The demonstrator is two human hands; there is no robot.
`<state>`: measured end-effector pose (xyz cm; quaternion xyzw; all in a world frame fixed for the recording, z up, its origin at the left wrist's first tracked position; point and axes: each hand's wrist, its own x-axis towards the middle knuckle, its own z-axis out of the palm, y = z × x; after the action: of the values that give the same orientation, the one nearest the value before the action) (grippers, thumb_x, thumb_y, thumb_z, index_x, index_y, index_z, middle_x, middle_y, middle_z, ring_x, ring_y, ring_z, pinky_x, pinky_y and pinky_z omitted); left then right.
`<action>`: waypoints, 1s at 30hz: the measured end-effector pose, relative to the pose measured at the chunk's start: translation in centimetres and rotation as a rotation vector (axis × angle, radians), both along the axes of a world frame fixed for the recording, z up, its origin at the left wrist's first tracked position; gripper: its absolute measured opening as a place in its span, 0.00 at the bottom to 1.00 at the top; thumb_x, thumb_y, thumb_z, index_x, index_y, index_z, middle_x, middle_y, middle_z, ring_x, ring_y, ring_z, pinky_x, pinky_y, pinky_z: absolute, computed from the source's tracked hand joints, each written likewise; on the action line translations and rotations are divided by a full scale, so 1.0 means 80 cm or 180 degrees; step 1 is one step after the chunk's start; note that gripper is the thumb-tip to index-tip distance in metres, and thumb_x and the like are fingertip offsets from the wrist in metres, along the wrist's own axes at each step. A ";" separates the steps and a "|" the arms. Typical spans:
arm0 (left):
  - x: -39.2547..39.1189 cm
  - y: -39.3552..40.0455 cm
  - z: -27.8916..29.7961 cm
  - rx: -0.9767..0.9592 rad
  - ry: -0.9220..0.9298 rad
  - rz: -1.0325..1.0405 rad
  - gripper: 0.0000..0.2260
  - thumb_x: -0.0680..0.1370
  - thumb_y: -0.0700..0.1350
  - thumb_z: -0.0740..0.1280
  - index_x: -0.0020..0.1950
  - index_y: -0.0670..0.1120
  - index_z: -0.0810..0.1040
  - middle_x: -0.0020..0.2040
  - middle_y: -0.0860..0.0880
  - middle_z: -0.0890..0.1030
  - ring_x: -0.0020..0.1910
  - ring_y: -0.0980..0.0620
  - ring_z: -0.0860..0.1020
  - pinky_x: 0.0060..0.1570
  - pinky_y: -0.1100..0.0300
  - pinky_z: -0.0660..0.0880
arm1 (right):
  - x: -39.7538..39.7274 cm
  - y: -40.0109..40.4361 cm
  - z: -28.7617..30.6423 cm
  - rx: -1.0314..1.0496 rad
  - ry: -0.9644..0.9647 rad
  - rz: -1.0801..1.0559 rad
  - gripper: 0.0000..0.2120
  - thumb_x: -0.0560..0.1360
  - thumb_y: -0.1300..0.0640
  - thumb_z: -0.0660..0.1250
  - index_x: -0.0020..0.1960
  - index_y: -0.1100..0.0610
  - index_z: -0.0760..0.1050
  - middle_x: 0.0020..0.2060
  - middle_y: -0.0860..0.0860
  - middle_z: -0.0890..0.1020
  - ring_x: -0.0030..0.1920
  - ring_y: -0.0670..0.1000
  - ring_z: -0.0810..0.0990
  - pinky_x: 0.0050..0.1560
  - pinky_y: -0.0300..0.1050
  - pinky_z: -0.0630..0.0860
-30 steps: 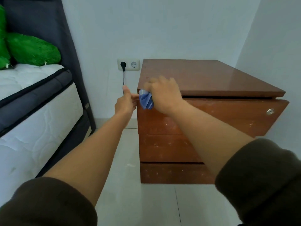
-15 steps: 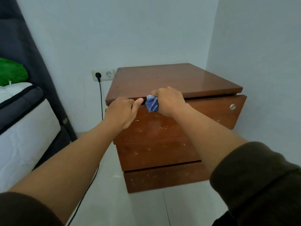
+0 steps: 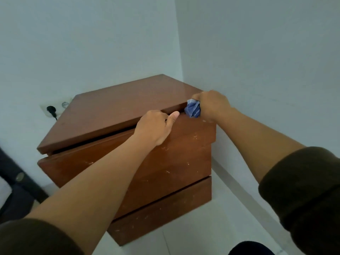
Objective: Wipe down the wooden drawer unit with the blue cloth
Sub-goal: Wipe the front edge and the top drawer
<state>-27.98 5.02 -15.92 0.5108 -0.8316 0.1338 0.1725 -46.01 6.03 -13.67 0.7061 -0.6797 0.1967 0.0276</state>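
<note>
The reddish-brown wooden drawer unit [image 3: 117,115] sits tucked into the white wall corner, and both hands are at its front top edge. The right hand [image 3: 211,104] has its fingers curled tight round the crumpled blue cloth [image 3: 192,110], bunched into a wad and pressed into the gap under the unit's top slab, right at the unit's right front corner. I'd say it's held balled up like that so it fits the narrow slot and drags along the lip. The left hand [image 3: 156,126] is just left of the cloth, fingers hooked over the top of the uppermost drawer front, thumb stuck out toward the cloth – probably bracing the drawer, or keeping it pulled out a bit so the gap stays open. That top drawer does look slightly out, esp. at the unit's left end, where a dark slit shows under the slab.

Count, as far as I can see:
- 1 drawer unit, w/ 3 drawer fronts stacked – all speckled w/ pale marks
- 1 blue cloth
- 2 hands, both w/ dark olive sleeves pushed up the forearms
- 1 white double wall socket [image 3: 58,107] behind the unit's left rear corner, w/ 1 black plug [image 3: 51,109] in it
- 1 dark bed-frame edge [image 3: 20,179] off to the unit's left, low down

The drawer fronts look untouched so far, judging by the specks.
</note>
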 end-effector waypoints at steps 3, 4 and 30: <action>-0.019 -0.010 0.001 -0.0028 0.0022 0.0022 0.26 0.81 0.58 0.47 0.30 0.46 0.68 0.31 0.48 0.70 0.34 0.48 0.72 0.42 0.54 0.72 | -0.030 -0.010 -0.007 -0.0053 0.0014 -0.0162 0.14 0.76 0.57 0.65 0.61 0.48 0.76 0.55 0.56 0.80 0.56 0.60 0.78 0.55 0.53 0.77; -0.020 -0.012 0.002 -0.0019 -0.0004 0.0024 0.25 0.81 0.57 0.49 0.30 0.46 0.69 0.31 0.48 0.71 0.34 0.49 0.72 0.42 0.54 0.74 | -0.034 -0.014 -0.010 -0.0069 -0.0019 -0.0204 0.14 0.76 0.57 0.64 0.60 0.48 0.76 0.54 0.56 0.80 0.55 0.59 0.78 0.55 0.53 0.77; 0.185 0.015 0.012 0.0106 0.0798 0.0577 0.15 0.73 0.39 0.71 0.58 0.49 0.79 0.58 0.47 0.80 0.58 0.47 0.76 0.59 0.53 0.70 | 0.114 -0.013 -0.098 -0.1360 -0.0912 0.0007 0.06 0.75 0.59 0.64 0.51 0.58 0.76 0.47 0.54 0.78 0.47 0.57 0.76 0.38 0.45 0.67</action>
<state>-13.22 6.26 -14.99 0.5992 -0.7561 0.0702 0.2537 -36.93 5.01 -21.49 0.6499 -0.6189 0.4340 0.0793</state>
